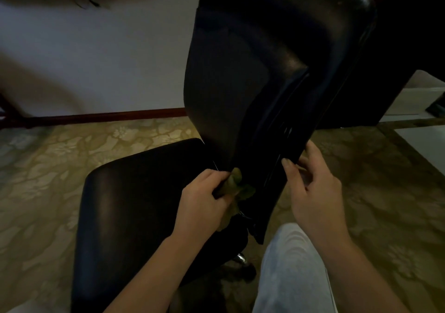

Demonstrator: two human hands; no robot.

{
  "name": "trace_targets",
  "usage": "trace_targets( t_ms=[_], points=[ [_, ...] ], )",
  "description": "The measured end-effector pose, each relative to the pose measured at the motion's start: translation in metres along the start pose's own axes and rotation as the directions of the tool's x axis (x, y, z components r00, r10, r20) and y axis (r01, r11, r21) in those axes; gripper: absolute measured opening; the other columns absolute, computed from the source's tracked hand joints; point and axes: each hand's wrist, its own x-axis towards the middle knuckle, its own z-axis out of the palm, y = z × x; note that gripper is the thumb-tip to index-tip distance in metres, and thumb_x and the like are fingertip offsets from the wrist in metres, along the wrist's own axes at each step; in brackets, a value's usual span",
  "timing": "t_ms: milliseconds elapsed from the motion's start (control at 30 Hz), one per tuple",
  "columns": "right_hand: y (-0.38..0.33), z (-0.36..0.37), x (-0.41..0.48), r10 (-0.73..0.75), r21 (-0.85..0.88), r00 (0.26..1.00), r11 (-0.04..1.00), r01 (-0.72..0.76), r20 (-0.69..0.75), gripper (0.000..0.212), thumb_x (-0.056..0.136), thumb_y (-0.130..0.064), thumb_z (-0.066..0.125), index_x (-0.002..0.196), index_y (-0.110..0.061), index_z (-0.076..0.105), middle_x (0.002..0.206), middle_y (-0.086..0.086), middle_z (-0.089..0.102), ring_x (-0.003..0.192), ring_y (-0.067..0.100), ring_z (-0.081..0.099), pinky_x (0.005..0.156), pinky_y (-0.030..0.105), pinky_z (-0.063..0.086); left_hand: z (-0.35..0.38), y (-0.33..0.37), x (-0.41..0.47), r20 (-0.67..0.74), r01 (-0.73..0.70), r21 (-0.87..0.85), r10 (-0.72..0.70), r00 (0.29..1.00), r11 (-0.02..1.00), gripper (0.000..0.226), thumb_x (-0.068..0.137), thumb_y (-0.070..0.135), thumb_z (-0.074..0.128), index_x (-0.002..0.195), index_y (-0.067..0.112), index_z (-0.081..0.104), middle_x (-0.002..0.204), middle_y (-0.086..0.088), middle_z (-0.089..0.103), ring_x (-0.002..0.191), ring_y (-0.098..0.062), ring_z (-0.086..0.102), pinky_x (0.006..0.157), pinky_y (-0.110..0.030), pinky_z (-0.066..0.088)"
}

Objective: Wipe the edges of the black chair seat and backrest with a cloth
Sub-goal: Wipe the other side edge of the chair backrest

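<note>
A black chair stands in front of me, seen from behind and above. Its backrest (pixel 277 59) rises through the middle of the view and its seat (pixel 134 192) spreads to the lower left. My left hand (pixel 204 199) is shut on a crumpled olive-green cloth (pixel 234 183) and presses it against the backrest's lower left edge, where it meets the seat. My right hand (pixel 313 187) grips the backrest's lower right edge, thumb on the rear face and fingers behind the rim. Part of the cloth is hidden under my left palm.
A patterned beige carpet (pixel 48 180) covers the floor. A white wall (pixel 96 59) with a dark red skirting board (pixel 108 116) runs behind. Dark furniture (pixel 397 47) stands at the upper right. My leg in light trousers (pixel 293 276) is at the bottom, beside the chair's chrome base (pixel 240 259).
</note>
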Motion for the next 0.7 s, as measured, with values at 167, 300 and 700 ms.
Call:
trace_targets(
  t_ms=[167,300,700],
  points=[
    [0.0,-0.001,0.0,-0.006,-0.014,1.0,1.0,0.006,-0.008,0.05,0.099,-0.017,0.057,0.147,-0.025,0.044,0.111,-0.023,0.066,0.099,-0.016,0.06,0.077,-0.001,0.042,0.015,-0.01,-0.008,-0.096,-0.271,0.179,0.291,0.952,0.946,0.028,0.09,0.016,0.065,0.116,0.008,0.072,0.116,-0.005,0.065,0.1,-0.013,0.064,0.081,-0.03,0.058],
    [0.002,0.0,0.0,-0.008,-0.022,1.0,1.0,0.008,-0.004,0.049,0.1,-0.021,0.055,0.147,-0.026,0.043,0.111,-0.021,0.067,0.099,-0.014,0.061,0.078,0.001,0.044,0.024,-0.023,-0.016,-0.043,-0.411,0.278,0.438,0.898,0.868,0.029,0.095,0.021,0.061,0.12,0.011,0.07,0.119,-0.01,0.064,0.103,-0.02,0.064,0.082,-0.036,0.056],
    [0.002,-0.001,0.001,0.001,-0.006,1.0,1.0,-0.001,0.002,0.05,0.099,-0.021,0.056,0.148,-0.027,0.042,0.112,-0.019,0.068,0.098,-0.01,0.063,0.078,0.002,0.045,0.037,-0.051,-0.03,0.052,-0.393,0.35,0.401,0.915,0.85,0.026,0.093,0.024,0.059,0.114,0.018,0.073,0.117,-0.005,0.068,0.097,-0.02,0.068,0.072,-0.037,0.06]
  ],
)
